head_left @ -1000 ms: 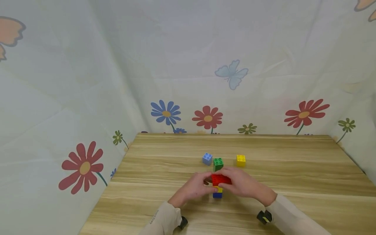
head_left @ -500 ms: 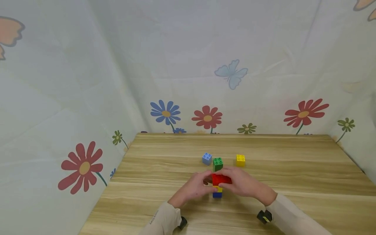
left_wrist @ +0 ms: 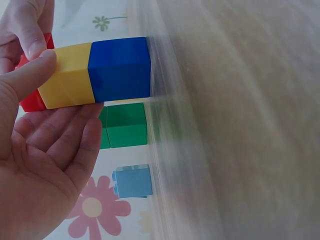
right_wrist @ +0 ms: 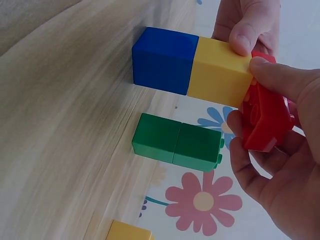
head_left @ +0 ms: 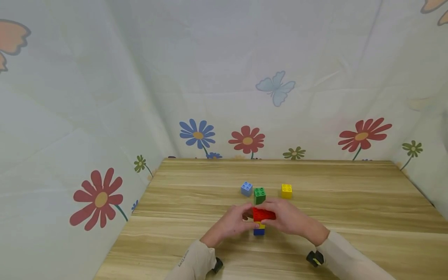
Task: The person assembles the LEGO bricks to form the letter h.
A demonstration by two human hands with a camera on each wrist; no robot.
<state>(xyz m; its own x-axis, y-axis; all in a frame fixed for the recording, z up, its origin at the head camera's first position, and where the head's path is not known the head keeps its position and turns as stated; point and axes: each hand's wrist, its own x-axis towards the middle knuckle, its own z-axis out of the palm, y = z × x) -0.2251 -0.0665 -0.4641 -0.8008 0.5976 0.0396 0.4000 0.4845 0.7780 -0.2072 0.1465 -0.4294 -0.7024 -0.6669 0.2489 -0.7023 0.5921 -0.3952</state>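
A blue brick (head_left: 259, 232) stands on the table with a yellow brick (left_wrist: 67, 75) on top of it. A longer red brick (head_left: 264, 214) lies across the top of the yellow one and juts out to the right, its hollow underside showing in the right wrist view. My left hand (head_left: 232, 222) pinches the yellow brick, thumb on the near side and fingers behind. With thumb and fingers, my right hand (head_left: 288, 217) grips the overhanging end of the red brick. Part of the red brick is hidden by the right hand's fingers.
Just behind the stack stand two green bricks (right_wrist: 177, 142), one on the other. A light blue brick (head_left: 246, 189) is at the back left of them, and a loose yellow brick (head_left: 286, 191) at the back right. A flowered cloth (head_left: 224, 97) hangs behind the wooden table (head_left: 196, 182).
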